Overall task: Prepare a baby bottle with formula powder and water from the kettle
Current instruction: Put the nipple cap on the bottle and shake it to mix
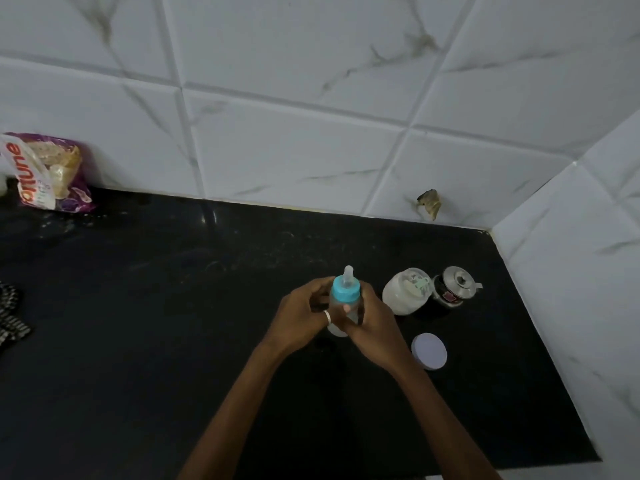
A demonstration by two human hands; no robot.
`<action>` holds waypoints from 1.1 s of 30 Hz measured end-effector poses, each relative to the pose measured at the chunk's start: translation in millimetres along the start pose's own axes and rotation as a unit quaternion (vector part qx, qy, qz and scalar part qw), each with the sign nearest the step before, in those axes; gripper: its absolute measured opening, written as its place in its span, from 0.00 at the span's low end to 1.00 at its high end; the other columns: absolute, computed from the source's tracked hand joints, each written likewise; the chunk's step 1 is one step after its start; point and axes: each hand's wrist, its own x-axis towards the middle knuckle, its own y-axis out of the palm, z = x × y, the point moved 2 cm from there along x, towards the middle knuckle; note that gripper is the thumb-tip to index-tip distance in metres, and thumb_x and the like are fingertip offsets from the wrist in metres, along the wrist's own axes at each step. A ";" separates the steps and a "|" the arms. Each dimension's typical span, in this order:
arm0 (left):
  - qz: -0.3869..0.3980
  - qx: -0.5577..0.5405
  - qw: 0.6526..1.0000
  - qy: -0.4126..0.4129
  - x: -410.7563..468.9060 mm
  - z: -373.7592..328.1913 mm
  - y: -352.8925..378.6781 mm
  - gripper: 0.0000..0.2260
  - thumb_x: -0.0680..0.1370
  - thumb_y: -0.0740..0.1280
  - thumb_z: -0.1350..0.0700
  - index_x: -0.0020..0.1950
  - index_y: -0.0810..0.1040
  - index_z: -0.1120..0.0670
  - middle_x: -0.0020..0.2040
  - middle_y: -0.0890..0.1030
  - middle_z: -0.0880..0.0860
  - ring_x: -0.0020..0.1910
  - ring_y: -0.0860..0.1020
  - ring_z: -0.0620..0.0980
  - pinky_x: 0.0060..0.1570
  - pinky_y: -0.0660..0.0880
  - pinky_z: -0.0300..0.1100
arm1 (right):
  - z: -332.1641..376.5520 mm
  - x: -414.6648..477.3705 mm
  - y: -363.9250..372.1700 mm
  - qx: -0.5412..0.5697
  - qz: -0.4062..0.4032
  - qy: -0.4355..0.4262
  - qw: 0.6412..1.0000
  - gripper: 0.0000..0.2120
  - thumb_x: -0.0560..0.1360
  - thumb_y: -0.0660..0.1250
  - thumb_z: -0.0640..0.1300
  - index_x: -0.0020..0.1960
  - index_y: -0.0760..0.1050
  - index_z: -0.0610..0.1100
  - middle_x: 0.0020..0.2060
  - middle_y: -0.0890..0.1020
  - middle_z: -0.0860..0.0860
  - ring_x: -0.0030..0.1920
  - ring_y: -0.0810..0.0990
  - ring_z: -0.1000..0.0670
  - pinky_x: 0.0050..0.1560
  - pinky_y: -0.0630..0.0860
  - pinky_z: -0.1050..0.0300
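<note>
At the far left edge of the black counter [138, 323], a black-and-white patterned cloth [10, 317] is seen, only partly inside the view. Behind it, a purple food packet [52, 171] is leaned against the white tiled wall [294, 133]. Near the middle of the counter, the baby bottle [344, 299] is held upright between both hands, and its base seems to be resting on the counter or just above it; this cannot be told for sure. The left hand [304, 317], on which a ring is worn, is closed around the left side of the bottle, and the right hand [372, 320] is closed around its right side, with the thumb laid across the clear body. The blue collar and the clear teat are fitted on top of the bottle. Just to the right of the hands, an open jar of white powder [407, 291] is placed, with a pale scoop seen inside it. Touching it on the right, a small steel kettle [453, 287] with a black body is found. In front of the jar, a white round lid [429, 350] is laid flat on the counter.
</note>
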 end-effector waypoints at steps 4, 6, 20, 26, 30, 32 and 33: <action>-0.044 0.055 0.998 -0.005 15.5 14.2 13.4 0.25 0.74 0.78 0.54 0.68 0.76 0.38 0.61 0.83 0.39 0.60 0.80 0.33 0.60 0.77 0.35 | -22.8 26.0 0.5 -0.033 0.022 -0.003 0.999 0.29 0.75 0.77 0.46 0.68 0.67 0.63 0.53 0.79 0.68 0.56 0.76 0.74 0.52 0.74 0.71; -0.072 0.076 0.995 -0.007 24.8 20.2 17.2 0.25 0.74 0.78 0.55 0.68 0.77 0.40 0.60 0.84 0.39 0.60 0.80 0.33 0.58 0.77 0.32 | -29.2 39.6 1.6 -0.047 0.032 -0.016 0.998 0.29 0.75 0.76 0.44 0.71 0.68 0.57 0.56 0.79 0.66 0.55 0.78 0.71 0.54 0.73 0.70; -0.140 0.151 0.978 -0.034 78.1 42.2 41.4 0.25 0.74 0.76 0.64 0.69 0.79 0.49 0.58 0.84 0.42 0.56 0.78 0.26 0.52 0.73 0.23 | -70.2 104.4 0.0 -0.064 0.009 -0.036 0.997 0.19 0.77 0.72 0.42 0.66 0.73 0.53 0.60 0.81 0.56 0.58 0.78 0.60 0.57 0.73 0.65; -0.134 0.156 0.977 -0.049 84.0 53.4 43.6 0.25 0.74 0.77 0.64 0.68 0.78 0.47 0.57 0.82 0.39 0.56 0.78 0.25 0.52 0.73 0.22 | -85.5 107.0 2.2 -0.040 0.019 -0.035 0.998 0.23 0.77 0.72 0.41 0.70 0.72 0.50 0.64 0.81 0.54 0.63 0.78 0.58 0.63 0.74 0.63; -0.132 0.155 0.977 -0.059 85.5 57.8 44.7 0.25 0.74 0.77 0.64 0.69 0.77 0.49 0.58 0.81 0.39 0.56 0.77 0.23 0.51 0.72 0.21 | -90.3 105.8 3.3 -0.023 0.012 -0.043 0.999 0.23 0.77 0.72 0.41 0.71 0.72 0.49 0.64 0.80 0.54 0.64 0.78 0.58 0.64 0.76 0.60; -0.131 0.150 0.978 -0.061 85.6 58.5 44.7 0.26 0.74 0.77 0.64 0.69 0.77 0.49 0.59 0.82 0.41 0.55 0.76 0.23 0.52 0.72 0.21 | -90.0 104.6 3.7 -0.016 0.011 -0.043 0.999 0.25 0.77 0.72 0.41 0.72 0.71 0.48 0.65 0.80 0.53 0.65 0.78 0.57 0.66 0.77 0.56; -0.130 0.148 0.978 -0.062 85.5 58.5 44.7 0.26 0.74 0.77 0.64 0.70 0.77 0.49 0.60 0.82 0.42 0.56 0.77 0.23 0.52 0.73 0.21 | -89.7 104.1 3.9 -0.015 0.016 -0.039 0.999 0.27 0.78 0.72 0.40 0.74 0.69 0.47 0.67 0.79 0.52 0.67 0.77 0.56 0.68 0.76 0.54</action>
